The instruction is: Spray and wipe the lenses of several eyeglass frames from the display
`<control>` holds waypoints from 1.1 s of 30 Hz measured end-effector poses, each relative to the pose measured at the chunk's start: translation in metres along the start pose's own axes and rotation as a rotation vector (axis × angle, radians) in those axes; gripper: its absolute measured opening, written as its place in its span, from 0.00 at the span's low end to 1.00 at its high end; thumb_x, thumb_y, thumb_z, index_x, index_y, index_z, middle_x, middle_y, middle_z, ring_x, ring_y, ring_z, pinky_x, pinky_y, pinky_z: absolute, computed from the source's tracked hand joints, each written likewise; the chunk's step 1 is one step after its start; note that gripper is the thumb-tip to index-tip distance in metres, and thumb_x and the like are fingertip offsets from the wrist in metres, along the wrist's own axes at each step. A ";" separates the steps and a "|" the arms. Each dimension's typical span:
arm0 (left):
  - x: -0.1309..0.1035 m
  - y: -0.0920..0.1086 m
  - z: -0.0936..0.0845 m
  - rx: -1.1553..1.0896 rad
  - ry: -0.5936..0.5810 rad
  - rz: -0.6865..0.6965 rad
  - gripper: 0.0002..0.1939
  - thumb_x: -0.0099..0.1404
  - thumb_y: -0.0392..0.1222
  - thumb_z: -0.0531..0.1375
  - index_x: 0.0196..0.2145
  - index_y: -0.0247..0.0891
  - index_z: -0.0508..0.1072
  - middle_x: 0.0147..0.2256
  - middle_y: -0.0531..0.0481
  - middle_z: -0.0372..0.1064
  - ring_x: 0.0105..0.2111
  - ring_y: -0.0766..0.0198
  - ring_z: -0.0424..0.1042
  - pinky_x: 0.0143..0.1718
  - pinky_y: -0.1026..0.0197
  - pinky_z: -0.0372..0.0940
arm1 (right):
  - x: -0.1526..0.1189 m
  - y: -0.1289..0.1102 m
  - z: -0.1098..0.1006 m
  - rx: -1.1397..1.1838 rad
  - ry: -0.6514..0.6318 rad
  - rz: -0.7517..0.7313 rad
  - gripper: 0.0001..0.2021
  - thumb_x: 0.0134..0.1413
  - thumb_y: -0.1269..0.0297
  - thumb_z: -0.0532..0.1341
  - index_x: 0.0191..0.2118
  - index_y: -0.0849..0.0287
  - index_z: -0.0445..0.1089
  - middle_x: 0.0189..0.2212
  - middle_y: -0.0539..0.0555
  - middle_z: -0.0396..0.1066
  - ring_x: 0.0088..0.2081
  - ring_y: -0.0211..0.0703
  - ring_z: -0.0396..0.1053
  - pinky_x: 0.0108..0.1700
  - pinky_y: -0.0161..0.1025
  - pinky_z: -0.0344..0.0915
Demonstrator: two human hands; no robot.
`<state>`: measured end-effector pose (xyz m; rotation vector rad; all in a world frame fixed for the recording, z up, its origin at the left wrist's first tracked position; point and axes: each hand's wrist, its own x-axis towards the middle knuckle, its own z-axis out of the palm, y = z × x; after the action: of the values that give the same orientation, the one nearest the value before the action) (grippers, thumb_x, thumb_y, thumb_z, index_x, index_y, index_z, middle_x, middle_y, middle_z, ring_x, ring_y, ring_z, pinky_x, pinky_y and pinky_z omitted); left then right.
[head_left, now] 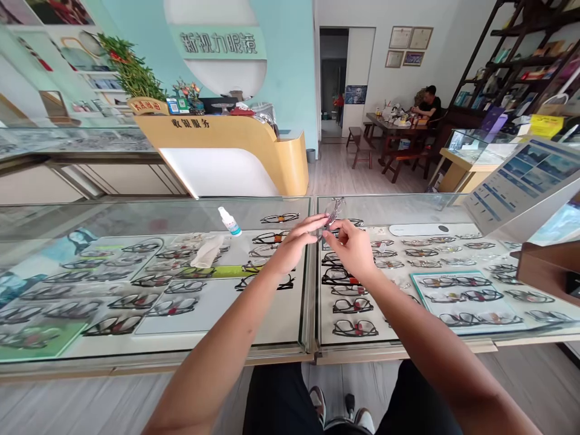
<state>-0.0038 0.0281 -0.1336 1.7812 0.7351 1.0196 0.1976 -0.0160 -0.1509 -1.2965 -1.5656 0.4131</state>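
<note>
Both hands meet above the glass counter, near the joint between its two panes. My left hand [296, 241] has its fingers closed on one side of a pair of clear-framed glasses [334, 211]. The fingers of my right hand [354, 244] pinch the same glasses from the other side; the frame stands upright between the hands. A white spray bottle [230, 222] with a blue label stands on the glass to the left. Near it lies a crumpled pale cloth [208, 252].
Rows of glasses [356, 305] lie inside the glass display counter [312, 326]. A large printed box [521, 187] and a brown tray [550, 269] are at the right. Beyond stands a cashier desk [217, 139]. A person [428, 106] sits at a far table [394, 125].
</note>
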 end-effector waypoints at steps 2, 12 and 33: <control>-0.002 -0.001 0.005 -0.045 -0.003 0.002 0.31 0.64 0.44 0.62 0.62 0.48 0.87 0.74 0.51 0.71 0.80 0.40 0.59 0.83 0.42 0.51 | 0.000 0.000 0.000 0.007 0.018 0.016 0.14 0.66 0.48 0.66 0.41 0.54 0.75 0.22 0.41 0.58 0.24 0.39 0.56 0.33 0.39 0.53; -0.002 0.003 0.004 0.002 0.124 0.008 0.19 0.68 0.50 0.66 0.52 0.45 0.89 0.64 0.45 0.80 0.69 0.43 0.71 0.73 0.46 0.63 | 0.004 0.001 -0.004 0.216 -0.006 0.070 0.18 0.67 0.44 0.65 0.43 0.55 0.77 0.20 0.41 0.56 0.24 0.40 0.54 0.33 0.41 0.55; 0.003 -0.012 0.004 -0.157 0.175 -0.039 0.24 0.62 0.67 0.76 0.43 0.44 0.87 0.48 0.46 0.84 0.55 0.49 0.78 0.62 0.50 0.69 | 0.011 -0.003 -0.009 0.638 -0.305 0.084 0.32 0.53 0.27 0.75 0.39 0.55 0.75 0.23 0.41 0.53 0.27 0.37 0.46 0.31 0.40 0.45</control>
<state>0.0007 0.0335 -0.1442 1.5517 0.7719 1.1840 0.2045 -0.0107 -0.1398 -0.8239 -1.4479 1.1050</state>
